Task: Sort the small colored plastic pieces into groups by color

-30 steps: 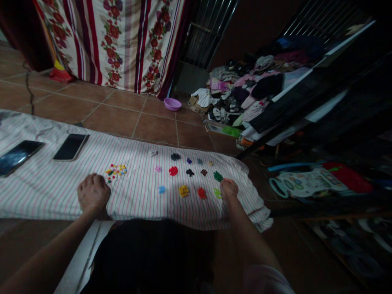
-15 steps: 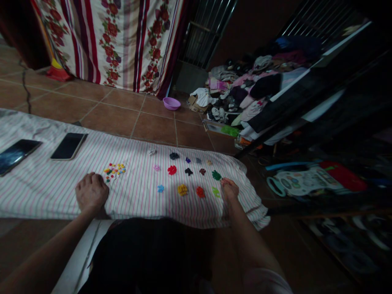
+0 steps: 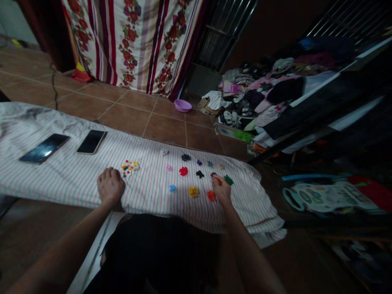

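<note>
My left hand [image 3: 110,185] rests on the striped cloth with its fingers curled in, and nothing shows in it. Just beyond it lies a loose mixed-colour heap of small pieces [image 3: 131,167]. My right hand [image 3: 222,188] is pinched at the small brown pile [image 3: 213,174]; whatever is between its fingertips is too small to make out. Close around that hand are a dark green pile [image 3: 228,179], an orange pile [image 3: 211,196] and a black pile [image 3: 200,174]. Farther left sit a yellow pile [image 3: 193,192], a red pile [image 3: 183,171] and a light blue pile [image 3: 172,188].
Two phones [image 3: 92,142] lie toward the left of the striped cloth [image 3: 147,196]. Pink, white, grey, purple and beige piles form the rest of the rows. Past the cloth's far edge, a purple basin [image 3: 183,106] stands on the tiled floor near heaped clothes [image 3: 260,87].
My right hand has moved from the dark green pile leftward to the brown one. The whole view has shifted, so the scene sits farther right. My left hand stays beside the mixed heap.
</note>
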